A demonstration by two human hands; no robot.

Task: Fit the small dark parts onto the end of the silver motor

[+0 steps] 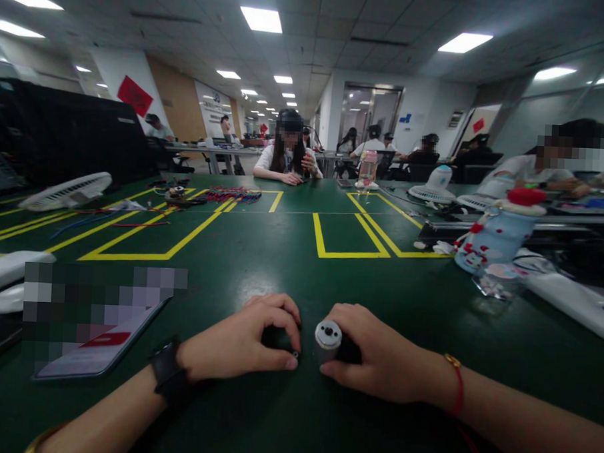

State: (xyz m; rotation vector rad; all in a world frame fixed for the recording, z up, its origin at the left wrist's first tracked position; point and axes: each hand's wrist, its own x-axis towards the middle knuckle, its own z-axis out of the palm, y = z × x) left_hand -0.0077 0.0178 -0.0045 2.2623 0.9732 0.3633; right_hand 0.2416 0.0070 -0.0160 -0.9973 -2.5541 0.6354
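Note:
My left hand (250,338), with a black watch on its wrist, pinches a tiny silver metal part (296,354) between thumb and forefinger. A small hole seems to show in it, but it is too small to name for sure. My right hand (369,353) wraps round a grey metal cylinder (328,338) that looks like a small motor. The cylinder stands upright on the green table (253,418), its pale round top face up, with dark holes in it. A narrow gap separates the tiny part from the cylinder.
A flat phone-like slab (101,351), partly pixelated, lies left. To the right stand a blue bottle (499,238) with a red top and a small clear container (500,282). Yellow tape (353,255) marks the table; red and blue wires (233,195) lie farther back. A person (288,152) sits opposite.

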